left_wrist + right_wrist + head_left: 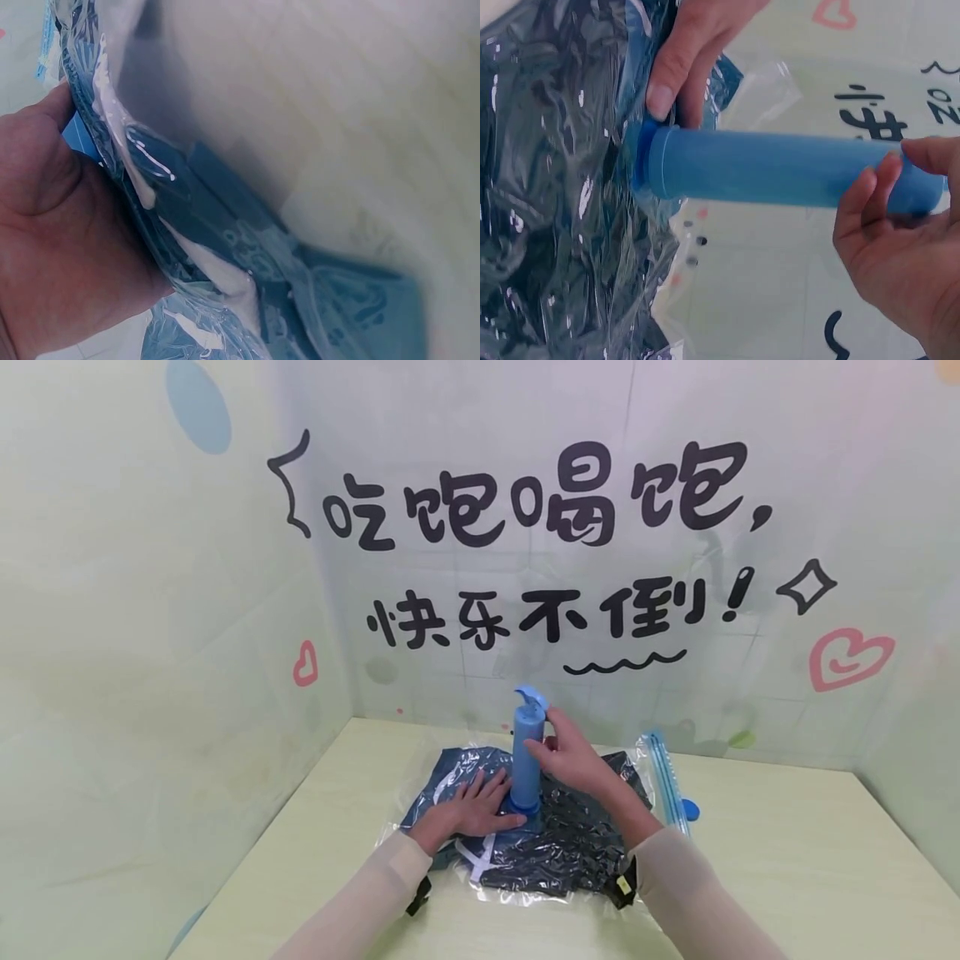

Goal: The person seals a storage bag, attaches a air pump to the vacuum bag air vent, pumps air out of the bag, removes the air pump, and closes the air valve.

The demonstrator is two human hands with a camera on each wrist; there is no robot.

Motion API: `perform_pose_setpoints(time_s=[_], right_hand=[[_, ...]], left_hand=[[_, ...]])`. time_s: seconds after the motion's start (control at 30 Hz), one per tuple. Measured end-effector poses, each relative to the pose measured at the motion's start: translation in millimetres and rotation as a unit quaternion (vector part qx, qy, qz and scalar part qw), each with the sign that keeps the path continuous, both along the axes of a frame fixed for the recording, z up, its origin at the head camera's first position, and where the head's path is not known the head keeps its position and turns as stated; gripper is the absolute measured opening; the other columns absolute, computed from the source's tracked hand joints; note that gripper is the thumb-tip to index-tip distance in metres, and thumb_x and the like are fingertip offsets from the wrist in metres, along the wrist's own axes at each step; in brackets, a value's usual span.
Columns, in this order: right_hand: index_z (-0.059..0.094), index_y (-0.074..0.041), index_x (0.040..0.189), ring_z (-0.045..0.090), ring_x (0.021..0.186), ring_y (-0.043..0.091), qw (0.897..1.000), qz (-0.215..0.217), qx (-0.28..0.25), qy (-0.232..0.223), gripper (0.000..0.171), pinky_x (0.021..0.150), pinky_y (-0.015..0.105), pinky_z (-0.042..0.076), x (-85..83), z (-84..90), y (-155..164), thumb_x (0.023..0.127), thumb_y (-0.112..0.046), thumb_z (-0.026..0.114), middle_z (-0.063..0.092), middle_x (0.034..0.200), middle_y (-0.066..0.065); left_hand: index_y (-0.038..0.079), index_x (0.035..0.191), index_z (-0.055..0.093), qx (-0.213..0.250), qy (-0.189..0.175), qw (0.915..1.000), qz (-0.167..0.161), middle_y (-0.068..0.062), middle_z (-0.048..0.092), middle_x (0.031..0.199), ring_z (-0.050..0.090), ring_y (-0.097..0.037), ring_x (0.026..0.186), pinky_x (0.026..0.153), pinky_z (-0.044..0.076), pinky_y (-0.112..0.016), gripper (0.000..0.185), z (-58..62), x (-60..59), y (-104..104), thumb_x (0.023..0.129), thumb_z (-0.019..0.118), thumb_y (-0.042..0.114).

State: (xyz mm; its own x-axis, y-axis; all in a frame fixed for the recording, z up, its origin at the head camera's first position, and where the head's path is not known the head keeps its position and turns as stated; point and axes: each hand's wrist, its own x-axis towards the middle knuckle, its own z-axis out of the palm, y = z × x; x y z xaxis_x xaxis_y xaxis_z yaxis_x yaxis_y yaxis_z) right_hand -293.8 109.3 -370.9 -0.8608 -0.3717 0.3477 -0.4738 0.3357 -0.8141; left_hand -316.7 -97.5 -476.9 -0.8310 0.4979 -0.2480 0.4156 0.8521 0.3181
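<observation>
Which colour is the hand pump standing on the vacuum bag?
The hand pump is blue; the right wrist view shows it best.

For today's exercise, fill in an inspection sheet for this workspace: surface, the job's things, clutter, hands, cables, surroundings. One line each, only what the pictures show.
Surface: pale tabletop.
Job's things: blue hand pump standing upright on a clear vacuum bag holding dark folded fabric.
Clutter: blue sealing clip beside the bag's zip edge.
Hands: left hand pressed flat on the bag by the pump base; right hand has its grip round the pump barrel.
Cables: nothing seen.
Surroundings: pale walls with black lettering and pink hearts.
</observation>
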Motion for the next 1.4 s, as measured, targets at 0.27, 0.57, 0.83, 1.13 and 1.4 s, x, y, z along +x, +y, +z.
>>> perform_pose_setpoints(time_s=[0.27,0.57,0.83,1.13,1.4], right_hand=[[0.03,0.005,0.148,0.053,0.117,0.042,0.98,-0.199,0.029,0.012,0.09,0.092,0.059,0.048,10.5,0.8,-29.4,0.091,-0.045,0.076,0.044,0.134,0.027],[0.042,0.004,0.135,0.057,0.098,0.04,0.96,-0.272,0.051,0.031,0.075,0.081,0.056,0.051,5.2,-0.5,-41.0,0.091,-0.047,0.076,0.046,0.122,0.026],[0.048,0.001,0.134,0.062,0.079,0.026,0.973,-0.225,-0.017,0.051,0.063,0.07,0.043,0.054,5.2,-6.3,-28.1,0.089,-0.028,0.082,0.059,0.114,0.019],[0.05,0.002,0.141,0.057,0.084,0.023,0.998,-0.054,0.001,0.016,0.047,0.074,0.037,0.05,-2.3,2.9,-4.5,0.099,-0.008,0.069,0.062,0.126,0.017],[0.048,0.002,0.148,0.062,0.109,0.033,0.997,0.063,0.014,-0.035,0.048,0.092,0.051,0.051,-10.6,14.8,14.6,0.102,-0.003,0.061,0.057,0.136,0.019]], left_hand=[[0.018,0.165,0.017,-0.001,0.006,1.0,-0.005,-0.003,0.004,0.17,-0.005,-0.033,0.152,0.118,0.005,-0.059,0.082,6.6,1.7,2.6,0.102,0.042,0.063],[0.018,0.165,0.018,-0.003,0.002,1.0,-0.001,-0.002,0.005,0.17,-0.005,-0.033,0.152,0.118,0.006,-0.058,0.081,8.1,3.4,1.9,0.102,0.042,0.064],[0.017,0.165,0.018,0.004,0.007,1.0,0.001,-0.002,0.005,0.17,-0.005,-0.033,0.153,0.118,0.006,-0.059,0.084,9.5,4.9,1.2,0.101,0.042,0.066],[0.016,0.165,0.018,0.016,0.0,0.9999,0.003,-0.003,0.005,0.17,-0.006,-0.033,0.152,0.118,0.004,-0.058,0.084,4.9,5.1,-1.5,0.101,0.042,0.065],[0.016,0.165,0.018,0.015,0.005,0.9999,0.005,-0.003,0.005,0.17,-0.006,-0.033,0.152,0.117,0.003,-0.059,0.085,-0.2,2.6,-1.1,0.101,0.042,0.066]])
